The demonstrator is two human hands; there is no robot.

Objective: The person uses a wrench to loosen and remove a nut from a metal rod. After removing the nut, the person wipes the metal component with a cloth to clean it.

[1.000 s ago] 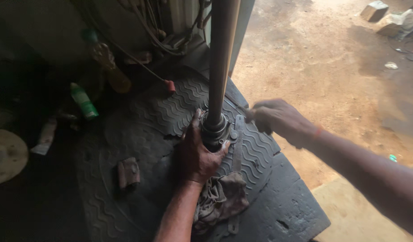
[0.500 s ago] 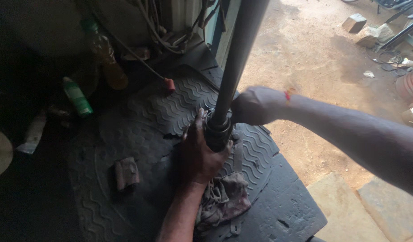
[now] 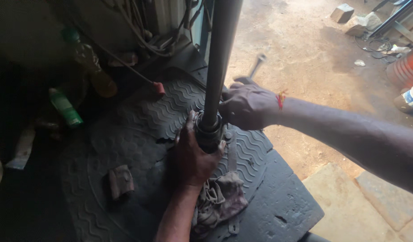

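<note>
A long grey metal tube (image 3: pixel 220 54) stands upright on a black ribbed rubber mat (image 3: pixel 139 121). My left hand (image 3: pixel 193 157) wraps around the dark collar (image 3: pixel 208 132) at the tube's base. My right hand (image 3: pixel 246 105) is closed on a thin metal tool (image 3: pixel 255 67) whose shaft sticks up and away behind the tube, level with the collar. A red thread circles my right wrist. A crumpled dirty rag (image 3: pixel 220 201) lies under my left forearm.
A small grimy block (image 3: pixel 120 180) lies on the mat at left. A green bottle (image 3: pixel 65 107) and a yellow-liquid bottle (image 3: pixel 92 62) stand at the back left, beside cables (image 3: pixel 148 31). Dirt floor, stones (image 3: pixel 354 18) and an orange drum (image 3: pixel 408 67) lie to the right.
My right hand has come in from the right and now holds a thin metal tool against the tube near the collar. My left hand has stayed on the collar.
</note>
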